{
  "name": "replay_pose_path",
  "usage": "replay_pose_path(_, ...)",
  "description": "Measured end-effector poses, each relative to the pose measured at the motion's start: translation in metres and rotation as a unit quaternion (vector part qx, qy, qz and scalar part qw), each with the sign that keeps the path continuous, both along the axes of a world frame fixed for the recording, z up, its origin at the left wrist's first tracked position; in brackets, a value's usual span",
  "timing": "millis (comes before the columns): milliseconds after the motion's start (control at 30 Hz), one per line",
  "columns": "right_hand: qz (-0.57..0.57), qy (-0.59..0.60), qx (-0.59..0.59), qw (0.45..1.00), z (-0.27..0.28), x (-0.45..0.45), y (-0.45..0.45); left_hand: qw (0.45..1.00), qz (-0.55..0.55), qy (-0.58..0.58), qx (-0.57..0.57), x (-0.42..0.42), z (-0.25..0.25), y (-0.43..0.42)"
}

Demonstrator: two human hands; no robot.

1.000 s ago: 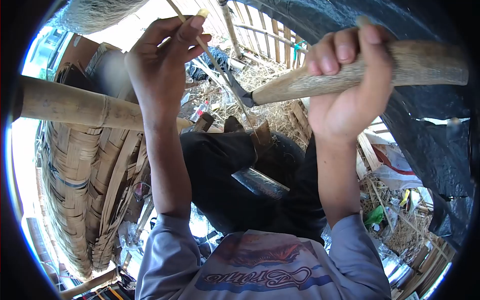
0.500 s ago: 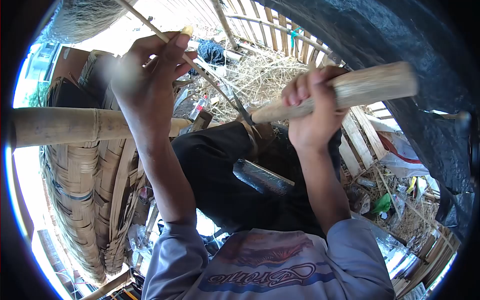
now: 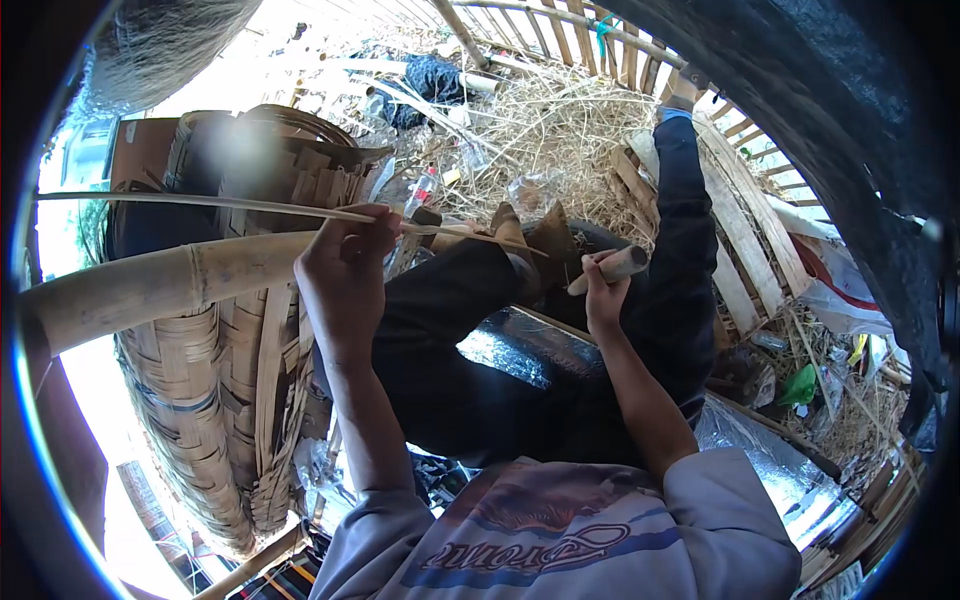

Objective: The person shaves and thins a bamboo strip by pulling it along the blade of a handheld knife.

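My left hand is closed on a thin bamboo strip, which runs from the far left, through my fingers and on toward my knees. Its right end lies near two brown pointed shapes beyond my knee, whose kind I cannot make out. My right hand grips the thick wooden handle of a knife, with the butt end turned up to the right. The knife's blade cannot be made out now. The strip's tip ends a little left of the right hand.
A thick bamboo pole crosses at left above woven bamboo basketwork. Straw and a plastic bottle lie ahead. Dark plastic sheeting hangs at right. My leg stretches toward the slatted bamboo fence.
My right hand has lowered with the knife, whose handle now points more toward me. My left hand has come down, and the strip lies flatter, reaching farther left.
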State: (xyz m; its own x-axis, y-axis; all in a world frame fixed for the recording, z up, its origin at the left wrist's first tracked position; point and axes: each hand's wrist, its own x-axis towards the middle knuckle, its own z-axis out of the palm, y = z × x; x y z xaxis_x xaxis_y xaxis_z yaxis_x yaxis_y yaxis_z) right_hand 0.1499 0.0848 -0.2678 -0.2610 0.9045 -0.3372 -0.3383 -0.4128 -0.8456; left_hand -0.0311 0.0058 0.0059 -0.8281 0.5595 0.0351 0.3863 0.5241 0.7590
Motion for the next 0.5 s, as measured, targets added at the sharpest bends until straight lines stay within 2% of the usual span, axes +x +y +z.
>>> replay_pose_path(67,-0.009,0.017,0.030,0.999,-0.020,0.006,0.002,0.999,0.003,0.006,-0.050,0.002,-0.008,-0.004)
replay_pose_path(100,-0.004,0.008,0.029,1.000,-0.026,0.009,0.006,0.999,0.029,0.011,-0.027,0.003,-0.014,-0.003)
replay_pose_path(133,-0.005,0.005,0.027,1.000,-0.021,0.012,0.011,0.999,0.028,0.008,-0.028,0.006,-0.015,-0.001)
replay_pose_path(200,0.086,-0.006,-0.026,0.996,-0.007,0.018,0.022,0.997,0.055,-0.004,-0.053,0.013,-0.014,0.000)
replay_pose_path(267,0.087,-0.016,-0.029,0.996,-0.005,0.018,0.026,0.997,0.055,0.020,-0.054,0.018,-0.017,-0.005)
replay_pose_path(367,0.046,0.020,-0.023,0.998,0.020,0.017,0.030,0.996,0.050,0.060,-0.047,0.025,-0.022,-0.013)
replay_pose_path(433,0.017,0.093,0.035,0.995,0.048,0.015,0.035,0.996,0.050,0.068,-0.042,0.031,-0.025,-0.022)
replay_pose_path(467,0.019,0.090,0.034,0.995,0.061,0.013,0.037,0.996,0.050,0.072,-0.034,0.033,-0.026,-0.026)
replay_pose_path(500,0.039,0.167,0.054,0.984,0.074,0.011,0.041,0.996,0.050,0.076,-0.024,0.035,-0.027,-0.029)
